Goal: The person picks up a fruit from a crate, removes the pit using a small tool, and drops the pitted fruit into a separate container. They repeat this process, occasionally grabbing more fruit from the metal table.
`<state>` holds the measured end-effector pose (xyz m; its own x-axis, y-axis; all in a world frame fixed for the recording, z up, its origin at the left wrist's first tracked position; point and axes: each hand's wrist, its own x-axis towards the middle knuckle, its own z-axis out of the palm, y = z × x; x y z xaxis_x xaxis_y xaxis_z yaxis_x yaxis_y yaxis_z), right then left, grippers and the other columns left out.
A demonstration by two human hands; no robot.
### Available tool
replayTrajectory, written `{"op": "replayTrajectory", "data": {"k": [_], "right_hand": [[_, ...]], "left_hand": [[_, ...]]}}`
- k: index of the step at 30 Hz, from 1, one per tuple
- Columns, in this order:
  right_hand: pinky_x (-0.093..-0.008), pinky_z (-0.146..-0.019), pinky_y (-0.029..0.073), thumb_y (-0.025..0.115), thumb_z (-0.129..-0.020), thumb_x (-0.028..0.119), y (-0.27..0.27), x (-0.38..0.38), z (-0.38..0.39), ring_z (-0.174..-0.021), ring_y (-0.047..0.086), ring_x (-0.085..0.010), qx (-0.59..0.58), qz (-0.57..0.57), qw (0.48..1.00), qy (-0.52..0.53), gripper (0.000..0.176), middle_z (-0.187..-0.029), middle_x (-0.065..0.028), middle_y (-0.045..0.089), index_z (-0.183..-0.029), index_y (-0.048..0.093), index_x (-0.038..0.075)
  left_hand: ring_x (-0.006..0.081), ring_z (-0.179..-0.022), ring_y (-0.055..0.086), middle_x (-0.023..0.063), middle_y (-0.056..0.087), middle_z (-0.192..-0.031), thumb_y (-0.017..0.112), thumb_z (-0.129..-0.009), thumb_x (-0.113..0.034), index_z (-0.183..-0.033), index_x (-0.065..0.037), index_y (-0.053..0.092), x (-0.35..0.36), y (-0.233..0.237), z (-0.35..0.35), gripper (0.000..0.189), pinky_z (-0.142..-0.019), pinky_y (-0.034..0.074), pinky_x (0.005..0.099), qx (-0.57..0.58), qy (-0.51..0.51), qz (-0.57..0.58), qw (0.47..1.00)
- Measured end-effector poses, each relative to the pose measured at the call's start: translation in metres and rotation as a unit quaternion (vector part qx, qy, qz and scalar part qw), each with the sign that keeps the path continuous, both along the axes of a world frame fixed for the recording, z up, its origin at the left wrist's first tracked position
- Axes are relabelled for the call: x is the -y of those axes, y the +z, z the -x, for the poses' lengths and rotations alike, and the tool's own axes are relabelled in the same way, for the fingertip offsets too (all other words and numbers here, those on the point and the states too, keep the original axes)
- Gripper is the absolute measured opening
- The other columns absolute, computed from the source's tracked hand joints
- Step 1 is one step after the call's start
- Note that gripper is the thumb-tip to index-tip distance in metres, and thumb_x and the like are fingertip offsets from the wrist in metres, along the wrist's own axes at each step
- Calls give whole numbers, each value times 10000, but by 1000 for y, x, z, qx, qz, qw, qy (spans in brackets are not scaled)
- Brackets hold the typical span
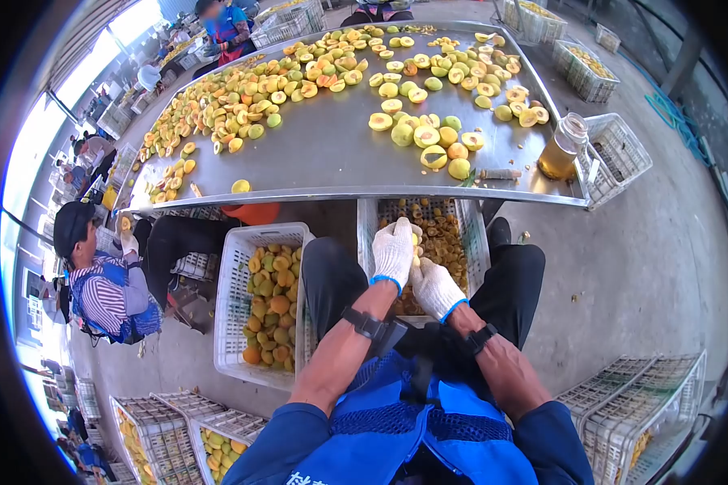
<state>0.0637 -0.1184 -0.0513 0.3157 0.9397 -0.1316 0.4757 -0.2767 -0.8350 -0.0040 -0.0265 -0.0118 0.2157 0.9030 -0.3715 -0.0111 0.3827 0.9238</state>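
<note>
My left hand (394, 254), in a white knit glove with a blue cuff, is closed around a piece of yellow apricot-like fruit (416, 241), of which only a sliver shows. Close against it, my right hand (437, 288), gloved the same way, has its fingers curled in. Whatever the right fingers grip is hidden from this angle. Both hands are above a white crate (367, 242) between my knees, which holds brownish pits and scraps (442, 238).
A metal table (299, 166) in front carries many halved fruits (251, 101), a knife-like tool (500, 174) and a jar of amber liquid (564, 148). To my left stands a crate of whole fruit (271, 311), beside a seated co-worker (109, 283). Stacked crates (631, 404) stand behind me.
</note>
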Motion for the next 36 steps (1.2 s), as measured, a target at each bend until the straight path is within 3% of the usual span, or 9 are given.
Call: {"op": "replayTrajectory", "data": {"k": [11, 13, 15, 20, 25, 27, 29, 32, 36], "right_hand": [[-571, -743, 504, 545, -1002, 338, -21, -2, -10, -892, 640, -524, 33, 3, 996, -84, 362, -906, -343, 657, -996, 628, -14], [-401, -493, 476, 543, -1030, 370, -7, 2, -21, -531, 614, -252, -132, 27, 987, -87, 347, -698, -138, 633, -993, 594, 28], [-355, -604, 506, 567, -1001, 329, -23, 4, -32, -647, 632, -181, -174, 7, 981, -89, 349, -754, -112, 663, -1041, 627, -13], [-261, -456, 424, 626, -967, 236, 20, 12, -40, -501, 508, -79, -284, 29, 955, -74, 260, -689, -4, 552, -1097, 615, 11], [-276, -494, 452, 640, -954, 227, 25, 15, -39, -537, 534, -85, -268, 41, 960, -68, 264, -712, -14, 571, -1106, 619, 12], [-319, -557, 488, 655, -940, 219, 7, 14, -38, -597, 574, -114, -196, 19, 979, -48, 279, -736, -36, 606, -1116, 622, 6], [-399, -645, 519, 679, -921, 230, -1, 13, -34, -686, 665, -244, -157, -22, 986, -55, 286, -790, -113, 677, -1109, 627, 21], [-505, -744, 527, 705, -892, 300, 22, 7, -27, -879, 653, -451, 129, -42, 991, -18, 271, -930, -216, 687, -1016, 628, 71], [-504, -734, 537, 688, -898, 273, 37, -1, -12, -833, 666, -425, 199, -83, 976, 0, 215, -956, -184, 664, -1012, 637, 98]], "left_hand": [[242, -565, 645, 112, 661, -725, 455, -1022, -470, -830, -20, 710, -28, -55, -6, 551, -532, 528, 362, -106, -46, -51, 992], [257, -592, 657, 134, 683, -785, 451, -1021, -496, -893, -12, 708, -38, -52, 3, 563, -538, 533, 368, -32, -27, 3, 999], [279, -634, 670, 148, 684, -830, 462, -1018, -551, -950, -21, 685, -45, -30, 19, 579, -546, 548, 386, 149, -54, 185, 970], [244, -661, 676, 109, 682, -823, 514, -1011, -531, -960, -26, 669, -57, 37, 75, 531, -546, 553, 353, 204, -74, 54, 975], [162, -634, 651, 56, 656, -786, 620, -960, -459, -961, -20, 681, -88, 32, 184, 443, -523, 498, 274, -51, 140, -86, 985], [237, -788, 693, 125, 718, -944, 660, -927, -471, -1046, -2, 697, -97, -1, 244, 485, -640, 543, 350, -181, 167, -80, 966], [360, -1013, 683, 209, 717, -1109, 637, -915, -490, -1151, -4, 694, -100, -27, 292, 543, -863, 537, 440, -520, 107, -178, 829], [390, -1155, 634, 239, 676, -1225, 632, -921, -439, -1234, -8, 678, -66, -2, 283, 534, -1024, 467, 444, -555, 158, -227, 785], [322, -1097, 646, 167, 700, -1129, 714, -809, -161, -1146, -25, 704, -11, 63, 176, 364, -997, 492, 392, -359, 16, -455, 815]]}}
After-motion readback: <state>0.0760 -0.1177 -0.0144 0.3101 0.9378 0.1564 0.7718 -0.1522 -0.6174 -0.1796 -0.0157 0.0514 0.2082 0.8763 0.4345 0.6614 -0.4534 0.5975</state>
